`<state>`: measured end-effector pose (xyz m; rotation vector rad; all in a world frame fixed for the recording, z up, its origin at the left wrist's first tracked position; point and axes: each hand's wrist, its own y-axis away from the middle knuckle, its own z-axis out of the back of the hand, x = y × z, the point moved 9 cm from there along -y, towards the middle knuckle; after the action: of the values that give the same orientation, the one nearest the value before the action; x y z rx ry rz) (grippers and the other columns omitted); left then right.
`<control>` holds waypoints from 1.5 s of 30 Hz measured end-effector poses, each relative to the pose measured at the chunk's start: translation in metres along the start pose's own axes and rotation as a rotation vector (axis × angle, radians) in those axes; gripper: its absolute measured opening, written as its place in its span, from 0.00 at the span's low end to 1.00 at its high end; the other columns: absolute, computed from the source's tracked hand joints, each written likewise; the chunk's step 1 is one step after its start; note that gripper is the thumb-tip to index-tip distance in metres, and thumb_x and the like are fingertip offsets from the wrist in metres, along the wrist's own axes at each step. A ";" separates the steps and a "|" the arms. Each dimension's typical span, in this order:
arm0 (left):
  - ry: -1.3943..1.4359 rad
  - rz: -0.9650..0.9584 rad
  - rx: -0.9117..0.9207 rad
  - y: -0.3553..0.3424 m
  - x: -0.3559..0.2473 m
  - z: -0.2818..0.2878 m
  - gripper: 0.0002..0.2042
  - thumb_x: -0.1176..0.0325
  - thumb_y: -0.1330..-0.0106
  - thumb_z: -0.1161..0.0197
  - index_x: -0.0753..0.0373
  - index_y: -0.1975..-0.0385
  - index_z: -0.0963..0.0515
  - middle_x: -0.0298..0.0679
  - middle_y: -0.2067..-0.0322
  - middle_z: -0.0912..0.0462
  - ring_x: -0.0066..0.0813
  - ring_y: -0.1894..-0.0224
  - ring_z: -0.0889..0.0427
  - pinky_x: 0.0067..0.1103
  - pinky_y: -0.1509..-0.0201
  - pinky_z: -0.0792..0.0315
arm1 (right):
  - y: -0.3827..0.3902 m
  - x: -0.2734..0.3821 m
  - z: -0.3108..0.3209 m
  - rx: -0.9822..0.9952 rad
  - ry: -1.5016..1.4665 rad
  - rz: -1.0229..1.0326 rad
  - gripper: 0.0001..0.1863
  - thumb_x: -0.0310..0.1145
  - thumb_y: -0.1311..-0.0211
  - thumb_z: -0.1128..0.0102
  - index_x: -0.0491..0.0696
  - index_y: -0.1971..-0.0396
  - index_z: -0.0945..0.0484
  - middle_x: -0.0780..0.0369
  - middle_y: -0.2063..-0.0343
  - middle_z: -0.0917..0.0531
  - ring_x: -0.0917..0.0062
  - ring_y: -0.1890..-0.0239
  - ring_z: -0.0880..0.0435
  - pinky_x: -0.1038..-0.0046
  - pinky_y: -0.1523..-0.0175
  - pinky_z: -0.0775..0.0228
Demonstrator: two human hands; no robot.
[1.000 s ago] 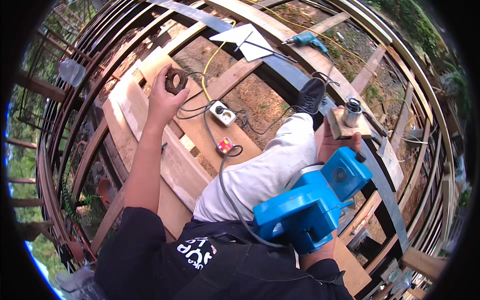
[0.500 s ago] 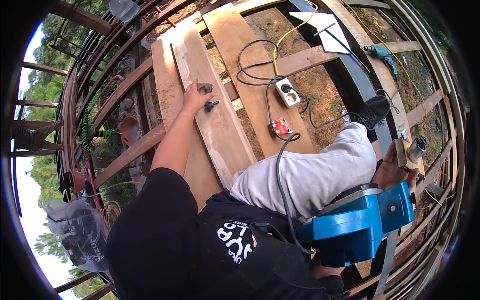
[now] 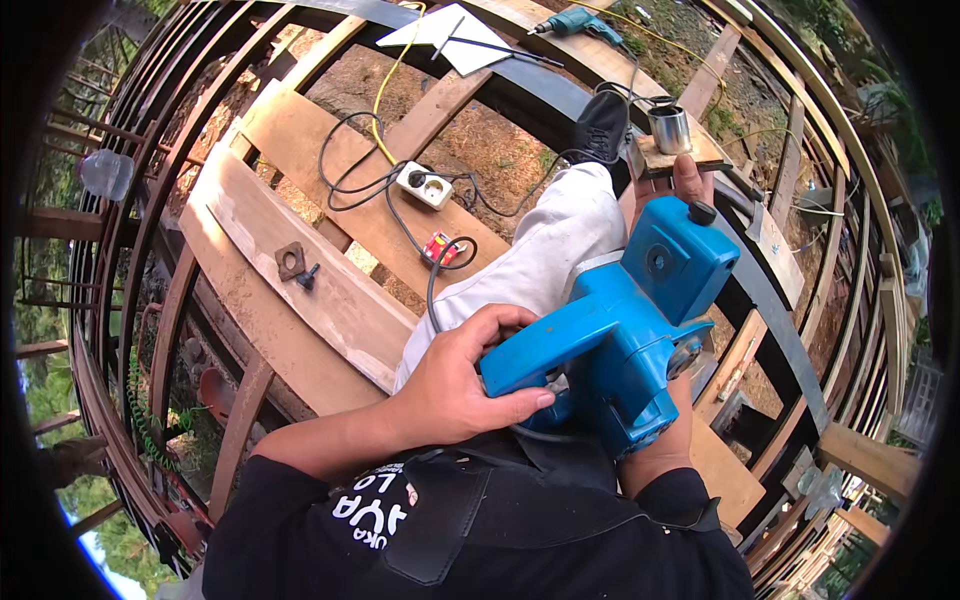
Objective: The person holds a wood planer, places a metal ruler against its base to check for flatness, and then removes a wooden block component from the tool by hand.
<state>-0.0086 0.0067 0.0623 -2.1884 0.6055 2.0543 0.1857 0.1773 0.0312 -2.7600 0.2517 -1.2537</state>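
A blue electric planer [image 3: 610,320] lies across my lap and right forearm. My left hand [image 3: 465,375] closes around its handle, with the thumb along the near side. Beyond the planer, my right hand [image 3: 684,182] grips a small wooden board [image 3: 700,154] that carries a shiny metal cup [image 3: 669,130]; the thumb presses near the cup's base, and the other fingers are mostly hidden underneath. On the pale plank [image 3: 300,290] to the left rest a dark square piece with a hole [image 3: 291,261] and a small black knobbed bolt [image 3: 308,276].
A white power strip [image 3: 424,186] with black and yellow cords and a small red box [image 3: 440,247] sit on a brown board [image 3: 290,120]. Farther off are a teal drill [image 3: 580,24] and a white angular sheet [image 3: 440,38]. Gaps open between the beams.
My left hand has left the square piece on the plank and come to the planer's handle. The view has turned to the right. My right hand still holds the board with the cup.
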 end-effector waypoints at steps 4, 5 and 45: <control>0.408 0.128 -0.140 0.011 0.026 -0.003 0.17 0.69 0.39 0.34 0.65 0.53 0.31 0.32 0.63 0.24 0.16 0.62 0.25 0.16 0.55 0.31 | 0.001 -0.004 -0.007 -0.019 0.112 -0.004 0.27 0.38 0.40 0.37 0.43 0.46 0.35 0.59 0.55 0.24 0.75 0.56 0.21 0.74 0.52 0.28; 0.529 0.111 -0.172 0.009 0.034 -0.006 0.16 0.70 0.38 0.35 0.64 0.54 0.30 0.31 0.63 0.24 0.14 0.62 0.26 0.14 0.54 0.31 | -0.002 0.006 -0.009 -0.035 0.142 0.019 0.26 0.38 0.40 0.37 0.43 0.47 0.35 0.60 0.55 0.24 0.75 0.56 0.21 0.75 0.53 0.28; -0.741 0.103 -0.756 0.119 0.128 0.209 0.11 0.69 0.45 0.31 0.69 0.70 0.23 0.34 0.80 0.22 0.18 0.79 0.27 0.19 0.75 0.33 | 0.102 0.015 -0.026 0.309 -0.496 -0.239 0.50 0.71 0.43 0.57 0.40 0.36 0.44 0.45 0.45 0.29 0.62 0.48 0.23 0.64 0.44 0.30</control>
<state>-0.2426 -0.0642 -0.0582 -1.3719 -0.1802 3.2325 0.1650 0.0741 0.0434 -2.7588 -0.2938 -0.5393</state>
